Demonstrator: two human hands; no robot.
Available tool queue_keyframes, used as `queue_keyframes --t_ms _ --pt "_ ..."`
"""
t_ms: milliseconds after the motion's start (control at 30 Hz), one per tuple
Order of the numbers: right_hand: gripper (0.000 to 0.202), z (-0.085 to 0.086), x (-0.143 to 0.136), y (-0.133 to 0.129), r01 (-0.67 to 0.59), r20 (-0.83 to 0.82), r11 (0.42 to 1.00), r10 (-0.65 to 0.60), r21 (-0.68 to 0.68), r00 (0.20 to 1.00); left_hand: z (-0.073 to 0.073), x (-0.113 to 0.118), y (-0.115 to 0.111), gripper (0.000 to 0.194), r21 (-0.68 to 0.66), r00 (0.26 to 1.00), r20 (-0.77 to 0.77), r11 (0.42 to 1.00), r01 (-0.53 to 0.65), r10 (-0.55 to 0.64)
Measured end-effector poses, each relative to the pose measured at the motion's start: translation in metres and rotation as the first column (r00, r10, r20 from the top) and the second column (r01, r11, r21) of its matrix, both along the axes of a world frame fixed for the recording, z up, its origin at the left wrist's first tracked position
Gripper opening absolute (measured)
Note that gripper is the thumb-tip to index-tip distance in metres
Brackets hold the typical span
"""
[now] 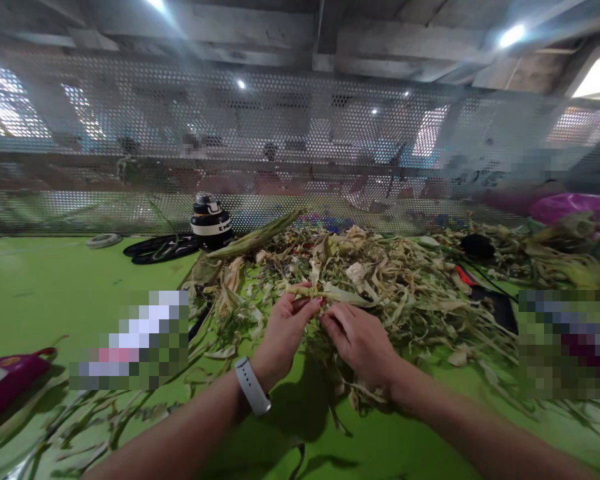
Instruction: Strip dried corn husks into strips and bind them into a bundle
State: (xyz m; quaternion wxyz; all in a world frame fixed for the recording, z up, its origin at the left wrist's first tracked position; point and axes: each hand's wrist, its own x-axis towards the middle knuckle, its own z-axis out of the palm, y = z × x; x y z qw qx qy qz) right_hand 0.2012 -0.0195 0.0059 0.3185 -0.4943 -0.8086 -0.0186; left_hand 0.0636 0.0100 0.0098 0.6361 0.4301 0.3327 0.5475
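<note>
In the head view, pale green-yellow leaf strips point(347, 295) that look like corn husk cross at my fingertips, one sticking up and others running left and right. My left hand point(286, 327), with a grey watch band at its wrist, is closed in a pinch on the strips where they cross. Close beside it, my right hand point(357, 337) is closed too, thumb against curled fingers at the lower side of the same strips. Its exact hold is partly hidden by the fingers. Directly behind both hands spreads a heap of dry husks and shreds point(405, 280).
A dark flask point(211, 223) stands behind the heap, near a coil of black cable point(160, 248) and a pale ring point(104, 241). Right of the heap lie a black flat object point(495, 310) and a purple bag point(575, 209). A perforated metal screen point(290, 133) closes the green table's back.
</note>
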Motion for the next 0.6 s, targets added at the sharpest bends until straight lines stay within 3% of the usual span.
queue_keyframes --t_ms 100,200,300,467,600 --pt "0.024 0.002 0.004 0.001 0.01 0.214 0.96 -0.073 0.279 0.974 0.0 0.0 0.001 0.031 0.0 0.997 -0.07 1.0 -0.017 0.017" --pt "0.017 0.004 0.009 0.005 0.007 0.189 0.928 -0.083 0.371 0.979 0.001 0.0 0.0 0.012 0.013 0.993 -0.114 0.999 0.039 -0.037" --pt "0.019 0.003 0.012 0.007 0.043 0.09 0.953 -0.073 0.3 0.993 0.002 -0.002 0.0 0.004 0.015 0.99 -0.112 0.996 0.09 -0.087" --pt "0.027 -0.002 0.011 0.009 0.104 -0.027 0.977 -0.101 0.187 0.995 0.005 -0.004 -0.002 0.018 0.031 0.982 -0.135 0.99 0.139 -0.133" --pt "0.025 -0.004 0.009 0.009 0.12 -0.13 0.99 -0.11 0.07 0.985 0.006 -0.006 -0.004 0.018 0.036 0.984 -0.132 0.991 0.129 -0.123"
